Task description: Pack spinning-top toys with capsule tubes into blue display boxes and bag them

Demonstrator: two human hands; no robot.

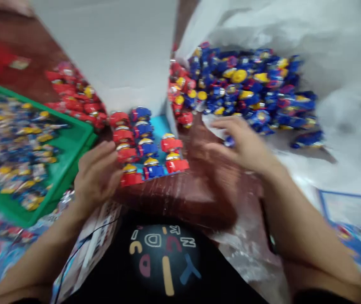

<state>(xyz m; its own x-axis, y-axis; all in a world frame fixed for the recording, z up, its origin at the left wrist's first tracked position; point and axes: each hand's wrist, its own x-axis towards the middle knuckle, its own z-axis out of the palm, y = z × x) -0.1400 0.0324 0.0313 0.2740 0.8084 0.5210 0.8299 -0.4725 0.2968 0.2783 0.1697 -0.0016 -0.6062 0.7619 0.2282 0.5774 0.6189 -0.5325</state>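
Note:
In front of me stands an open box [129,50] with a raised white lid and a light-blue inside. In it sit small shiny red toys [126,154] in a left column, blue toys [148,147] in the middle and two red ones at the right. My left hand [96,175] is at the box's left side with its fingers stretched out. To the right of the box, my right hand [243,145] hovers with thumb and fingers apart, near the pile of blue and yellow toys [246,93]. A small blue piece shows by its palm, blurred; I see no grip on it.
At left is a green tray [63,143] full of small wrapped-looking pieces. Loose red toys [75,97] lie behind it. White plastic sheeting [341,84] spreads at right, with clear plastic [246,257] nearer me. Another person's hand [17,6] shows at top left.

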